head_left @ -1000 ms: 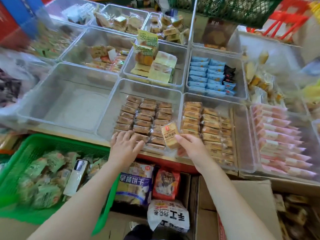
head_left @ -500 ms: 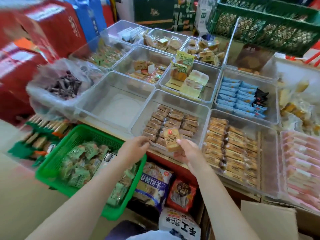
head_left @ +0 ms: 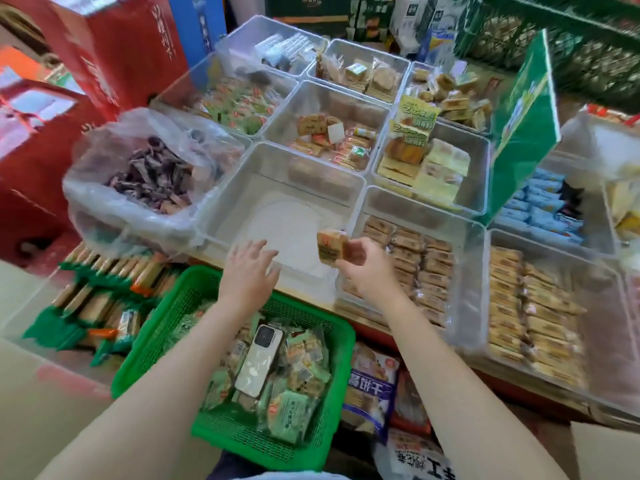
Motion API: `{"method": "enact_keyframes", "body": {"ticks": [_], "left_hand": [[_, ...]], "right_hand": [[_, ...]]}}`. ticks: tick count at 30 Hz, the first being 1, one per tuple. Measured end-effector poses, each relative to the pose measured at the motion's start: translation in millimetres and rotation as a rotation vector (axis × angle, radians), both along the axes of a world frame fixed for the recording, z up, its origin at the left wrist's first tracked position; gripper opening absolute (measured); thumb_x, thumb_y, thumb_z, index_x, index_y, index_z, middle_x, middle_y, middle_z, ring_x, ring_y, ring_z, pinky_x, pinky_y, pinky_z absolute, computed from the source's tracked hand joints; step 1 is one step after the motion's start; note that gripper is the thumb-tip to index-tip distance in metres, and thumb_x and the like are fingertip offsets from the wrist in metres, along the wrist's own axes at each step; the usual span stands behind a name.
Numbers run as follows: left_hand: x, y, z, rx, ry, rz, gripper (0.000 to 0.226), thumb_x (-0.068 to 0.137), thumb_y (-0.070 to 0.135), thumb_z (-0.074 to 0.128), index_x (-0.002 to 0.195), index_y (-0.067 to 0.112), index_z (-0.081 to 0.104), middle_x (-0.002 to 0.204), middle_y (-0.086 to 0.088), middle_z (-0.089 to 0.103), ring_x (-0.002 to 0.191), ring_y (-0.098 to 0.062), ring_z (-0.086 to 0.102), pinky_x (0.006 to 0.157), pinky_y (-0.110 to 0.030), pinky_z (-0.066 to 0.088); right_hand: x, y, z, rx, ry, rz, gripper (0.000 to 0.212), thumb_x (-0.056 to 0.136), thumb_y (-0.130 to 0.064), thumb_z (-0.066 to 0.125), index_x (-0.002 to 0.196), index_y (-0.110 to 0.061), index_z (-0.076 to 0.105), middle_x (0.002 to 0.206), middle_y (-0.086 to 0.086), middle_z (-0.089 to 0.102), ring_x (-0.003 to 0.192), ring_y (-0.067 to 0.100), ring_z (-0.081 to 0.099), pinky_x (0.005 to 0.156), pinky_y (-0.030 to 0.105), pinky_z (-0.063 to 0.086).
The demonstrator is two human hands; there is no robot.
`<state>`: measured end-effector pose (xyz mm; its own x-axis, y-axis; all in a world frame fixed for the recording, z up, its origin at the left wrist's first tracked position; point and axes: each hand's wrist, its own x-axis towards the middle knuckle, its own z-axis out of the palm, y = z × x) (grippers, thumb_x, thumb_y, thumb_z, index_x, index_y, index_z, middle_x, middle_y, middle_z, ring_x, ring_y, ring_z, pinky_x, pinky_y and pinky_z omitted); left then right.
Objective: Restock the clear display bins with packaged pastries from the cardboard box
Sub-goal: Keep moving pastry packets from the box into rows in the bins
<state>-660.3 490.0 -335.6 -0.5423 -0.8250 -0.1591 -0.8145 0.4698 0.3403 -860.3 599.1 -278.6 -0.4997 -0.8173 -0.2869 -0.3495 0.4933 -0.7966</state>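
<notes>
Nearest me, a green basket [head_left: 166,327] holds green packets with a white phone [head_left: 258,362] lying on top. My left hand [head_left: 247,271] hovers above its far rim, fingers spread, holding nothing. My right hand [head_left: 367,268] pinches one packaged pastry [head_left: 329,245] over the wall between the empty clear bin [head_left: 242,181] and the stocked pastry bin [head_left: 464,247] to its right.

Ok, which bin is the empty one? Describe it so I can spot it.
Start at the green basket at the front with a phone on its packets. The clear bin just behind it, under the left hand, is the one: bare white floor, while neighbouring bins hold pastries.
</notes>
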Motion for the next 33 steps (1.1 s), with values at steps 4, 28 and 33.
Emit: {"method": "enact_keyframes", "body": {"ticks": [4, 28, 33], "left_hand": [[16.5, -42.9, -23.5, 0.062, 0.114, -0.169, 0.033, 0.103, 0.043, 0.049, 0.122, 0.029, 0.071, 0.123, 0.003, 0.068, 0.121, -0.019, 0.054, 0.115, -0.040, 0.024], [27.0, -61.1, -41.5, 0.095, 0.287, -0.242, 0.022, 0.095, 0.048, 0.061, 0.107, 0.037, 0.076, 0.103, 0.013, 0.068, 0.102, -0.016, 0.054, 0.087, -0.029, 0.021], [26.5, -53.5, -35.3, 0.103, 0.240, -0.206, 0.024, 0.098, 0.048, 0.056, 0.111, 0.039, 0.074, 0.110, 0.013, 0.067, 0.108, -0.016, 0.053, 0.097, -0.029, 0.021]], "right_hand": [[26.0, -68.3, -23.8, 0.216, 0.430, 0.228, 0.022, 0.095, -0.021, 0.064, 0.116, -0.016, 0.061, 0.105, 0.003, 0.065, 0.094, 0.023, 0.059, 0.081, 0.036, 0.051], [36.2, -136.4, -102.3, 0.963, 0.692, 0.847, 0.031, 0.096, -0.009, 0.054, 0.124, -0.021, 0.063, 0.123, 0.002, 0.065, 0.116, 0.027, 0.059, 0.104, 0.044, 0.035], [34.4, -130.1, -93.0, 0.900, 0.679, 0.869, 0.034, 0.100, -0.010, 0.046, 0.130, -0.021, 0.057, 0.129, 0.002, 0.060, 0.122, 0.026, 0.054, 0.109, 0.043, 0.033]]}}
